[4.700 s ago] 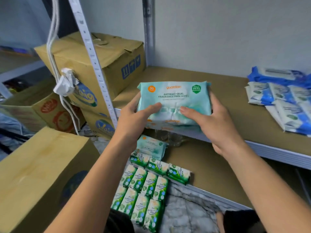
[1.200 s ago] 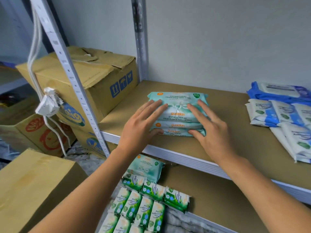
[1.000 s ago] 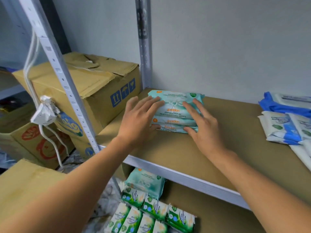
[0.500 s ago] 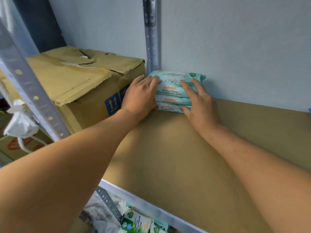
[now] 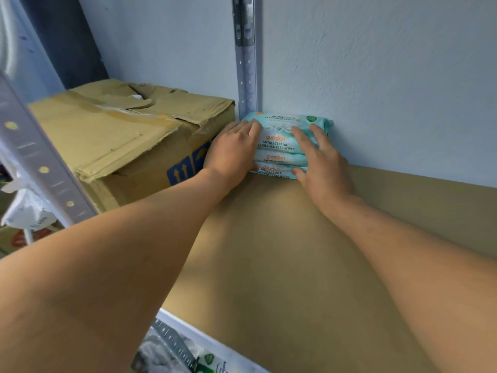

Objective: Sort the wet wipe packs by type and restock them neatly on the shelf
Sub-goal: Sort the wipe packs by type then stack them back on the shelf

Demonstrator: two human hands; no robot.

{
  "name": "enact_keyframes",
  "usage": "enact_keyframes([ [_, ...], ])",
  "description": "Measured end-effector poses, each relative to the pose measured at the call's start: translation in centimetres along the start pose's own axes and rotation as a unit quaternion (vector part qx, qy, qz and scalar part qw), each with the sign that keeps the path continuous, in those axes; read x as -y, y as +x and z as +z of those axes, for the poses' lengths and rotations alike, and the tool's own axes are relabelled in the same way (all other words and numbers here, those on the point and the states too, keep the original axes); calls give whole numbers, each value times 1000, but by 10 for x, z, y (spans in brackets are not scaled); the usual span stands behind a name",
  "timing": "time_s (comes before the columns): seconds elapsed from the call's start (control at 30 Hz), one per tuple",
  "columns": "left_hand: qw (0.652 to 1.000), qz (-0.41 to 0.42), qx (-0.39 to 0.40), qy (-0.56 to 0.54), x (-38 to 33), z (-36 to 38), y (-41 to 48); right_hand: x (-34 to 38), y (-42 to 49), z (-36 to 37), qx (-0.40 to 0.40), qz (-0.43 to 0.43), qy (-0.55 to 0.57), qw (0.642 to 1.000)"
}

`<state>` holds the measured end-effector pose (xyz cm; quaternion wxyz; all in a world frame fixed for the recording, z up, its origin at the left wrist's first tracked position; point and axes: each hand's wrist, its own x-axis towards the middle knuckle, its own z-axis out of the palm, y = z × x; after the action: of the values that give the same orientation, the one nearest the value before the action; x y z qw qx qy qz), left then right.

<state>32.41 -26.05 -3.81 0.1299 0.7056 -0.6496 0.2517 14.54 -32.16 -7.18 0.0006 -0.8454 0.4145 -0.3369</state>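
A stack of three mint-green antibacterial wipe packs (image 5: 281, 146) stands in the back left corner of the brown shelf board (image 5: 282, 251), against the pale wall and beside the metal upright. My left hand (image 5: 232, 153) presses flat on the stack's left end. On the stack's right front lies my right hand (image 5: 321, 160), fingers spread over the top pack. Both arms reach far across the shelf.
A worn cardboard box (image 5: 126, 138) sits just left of the stack, touching my left hand. The rear metal upright (image 5: 246, 55) rises behind the stack. A front upright (image 5: 37, 168) crosses the left. Green wipe packs (image 5: 209, 362) peek below the shelf's front edge.
Both hands have slid the stack from near the shelf's front edge to the back corner against the wall. My view has moved in closer; the blue packs on the right have left the frame.
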Motion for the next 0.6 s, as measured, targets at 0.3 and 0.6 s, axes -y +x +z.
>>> enact_keyframes([
  [0.3,994,6,100,-50,5,-31,-3,2,6,-20,100,10,-65,993],
  [0.6,988,-10,136,-72,-13,-105,-56,23,-40,-91,177,-18,-139,974],
])
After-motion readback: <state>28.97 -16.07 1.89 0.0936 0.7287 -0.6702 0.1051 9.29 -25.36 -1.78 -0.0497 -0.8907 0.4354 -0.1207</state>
